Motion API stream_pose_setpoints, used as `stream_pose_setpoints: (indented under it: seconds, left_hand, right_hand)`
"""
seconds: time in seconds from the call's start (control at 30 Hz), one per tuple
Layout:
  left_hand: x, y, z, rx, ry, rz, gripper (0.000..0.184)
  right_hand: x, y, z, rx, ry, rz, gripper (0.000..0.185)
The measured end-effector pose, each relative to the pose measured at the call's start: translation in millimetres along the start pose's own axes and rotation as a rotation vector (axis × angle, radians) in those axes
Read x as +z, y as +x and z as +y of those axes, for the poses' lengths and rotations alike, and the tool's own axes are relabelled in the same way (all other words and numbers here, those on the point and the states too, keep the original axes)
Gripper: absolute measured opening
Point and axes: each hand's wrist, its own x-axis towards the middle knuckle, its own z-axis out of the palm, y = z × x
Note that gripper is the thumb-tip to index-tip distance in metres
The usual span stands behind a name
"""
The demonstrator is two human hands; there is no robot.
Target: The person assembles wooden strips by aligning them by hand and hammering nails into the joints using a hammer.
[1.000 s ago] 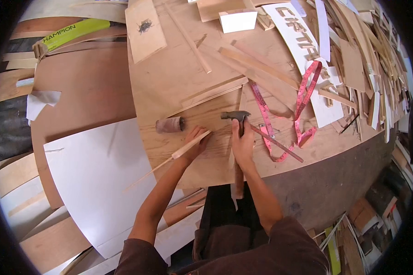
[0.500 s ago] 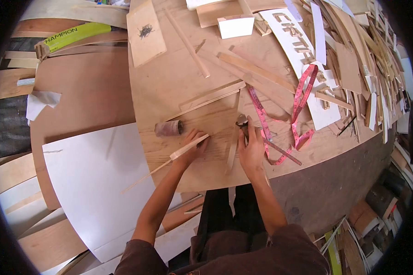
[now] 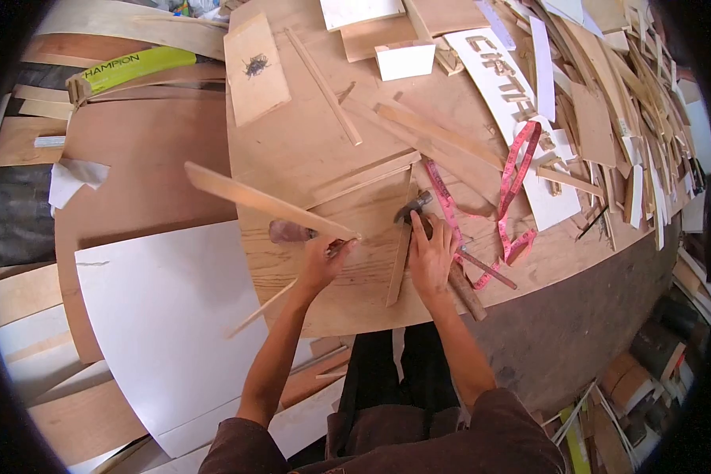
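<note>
My left hand is closed around the end of a flat wooden strip, which angles up and away to the left above the table. A thin stick passes by my left wrist and juts over the table edge. Behind the held strip, a roll of sandpaper is partly hidden. My right hand lies over a hammer, fingers bent on its handle, whose lower end shows beyond the palm. Beside that hand, a narrow wooden piece rests on the table.
A pink measuring tape loops right of the hammer. Thin wooden strips lie ahead of my hands. A board with small nails is at upper left. A white board with wooden letters and heaped offcuts fill the right.
The strip in my left hand has swung from pointing down-left to pointing up-left. The hammer has turned, its handle now showing right of my right hand.
</note>
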Motion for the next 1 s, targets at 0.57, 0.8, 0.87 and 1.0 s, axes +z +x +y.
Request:
stream_pose_setpoints:
  seconds: [0.57, 0.8, 0.87, 1.0]
  left_hand:
    - [-44.8, -6.0, 236.9, 0.072, -0.591, 0.065, 0.021]
    - [-61.4, -23.5, 307.1, 0.205, -0.883, 0.087, 0.025]
    - [-71.1, -28.7, 322.4, 0.216, -0.946, 0.065, 0.026]
    - [-93.2, -50.8, 336.0, 0.147, -0.92, 0.031, 0.043]
  right_hand:
    - [-166.9, 69.0, -132.0, 0.063, 1.477, -0.033, 0.036]
    - [-259.7, 75.5, -195.4, 0.047, 1.453, 0.027, 0.038]
    - [-274.9, 73.5, -212.1, -0.051, 1.203, 0.145, 0.04]
    - [-287.8, 61.3, -246.8, 0.016, 1.192, 0.22, 0.032]
